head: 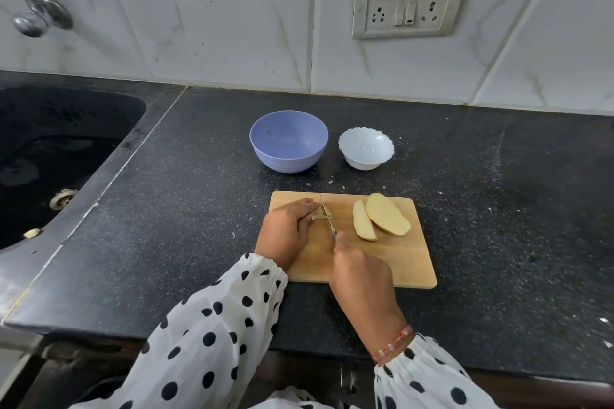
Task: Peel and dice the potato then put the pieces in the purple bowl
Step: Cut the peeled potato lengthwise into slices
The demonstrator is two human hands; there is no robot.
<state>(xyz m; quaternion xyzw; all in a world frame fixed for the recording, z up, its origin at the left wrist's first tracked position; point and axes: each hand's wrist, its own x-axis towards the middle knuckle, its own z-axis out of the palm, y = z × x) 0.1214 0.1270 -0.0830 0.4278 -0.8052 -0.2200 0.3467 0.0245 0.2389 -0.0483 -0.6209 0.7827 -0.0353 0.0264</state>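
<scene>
**Dicing stage: one potato slab under the knife, two more waiting**

So I'm in the cutting part now. My left hand (pixel 288 226) lies over a potato piece (pixel 321 213) at the far left of the wooden cutting board (pixel 408 262), fingers laid flat on it and tips near the blade, pressing rather than gripping. My right hand (pixel 360 279) is wrapped round the handle of a small knife (pixel 327 216), forefinger stretched along the top, the thin blade pointing away from me and running through the piece. Most of that piece is hidden under my fingers, so I can't say how many cuts are in it.

Two more potato slabs (pixel 378 218) sit on the right half of the board, peeled, pale yellow, smooth long ovals, one leaning on the other. They look damp and probably slippery, so flat side down is the way to go, I reckon.

The purple bowl (pixel 288 142) is on the far side of the board, round, matte, with faint ribbing on the outside, nothing in it yet as far as I can see. Just right of it is a smaller glossy white bowl (pixel 366 148) with a scalloped rim. All of this is on a black speckled counter (pixel 498 209), with a dark sink (pixel 53 156) off to the left.

Next up, I think: finish cutting this piece into strips, turn them, cross-cut into cubes, keeping the fingertips back from the edge. Then the other two slabs.
</scene>
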